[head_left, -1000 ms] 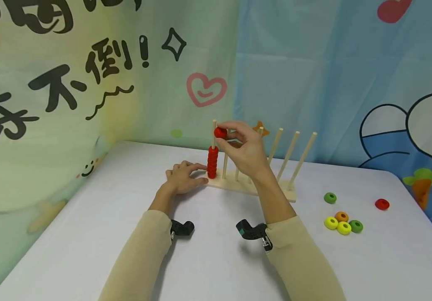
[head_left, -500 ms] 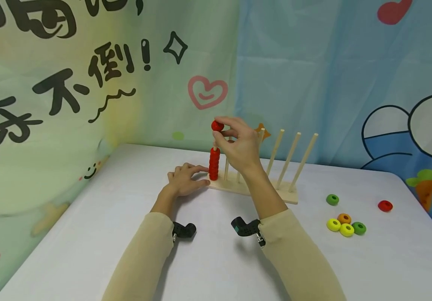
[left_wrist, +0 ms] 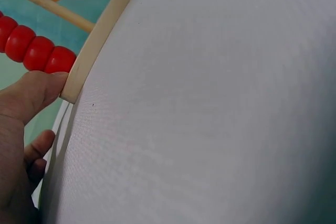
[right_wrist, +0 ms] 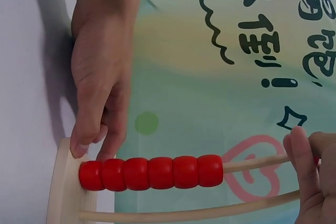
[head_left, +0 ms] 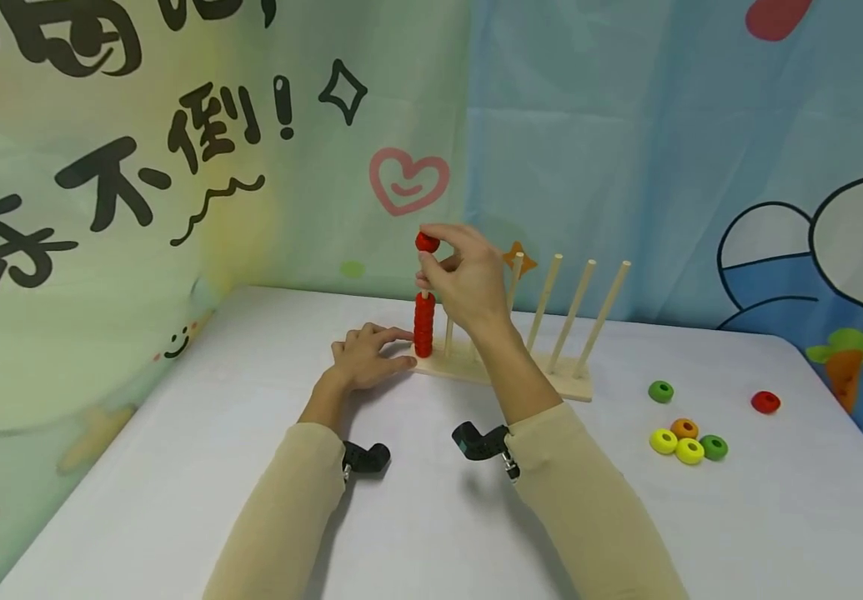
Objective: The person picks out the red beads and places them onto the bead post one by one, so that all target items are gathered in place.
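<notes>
A wooden peg stand (head_left: 469,371) has a stack of several red beads (head_left: 424,325) on its leftmost peg. My right hand (head_left: 472,279) pinches another red bead (head_left: 427,242) between thumb and forefinger, at the top of that peg. The fingers hide the peg's tip, so I cannot tell whether the bead is threaded on it. At the stand's left end, my left hand (head_left: 363,358) holds the base (left_wrist: 86,51) between thumb and forefinger, close to the lowest bead. In the right wrist view, the bare part of the peg (right_wrist: 254,162) runs from the stack to the right hand.
Several bare pegs (head_left: 574,317) stand to the right on the base. Loose beads lie on the white table at right: green (head_left: 660,392), orange (head_left: 684,428), yellow (head_left: 689,452), a second green (head_left: 714,447) and a lone red bead (head_left: 765,402). A printed curtain (head_left: 589,150) hangs behind.
My right hand has lifted the red bead slightly up and left, from beside the leftmost peg to its top. The left hand has stayed at the base.
</notes>
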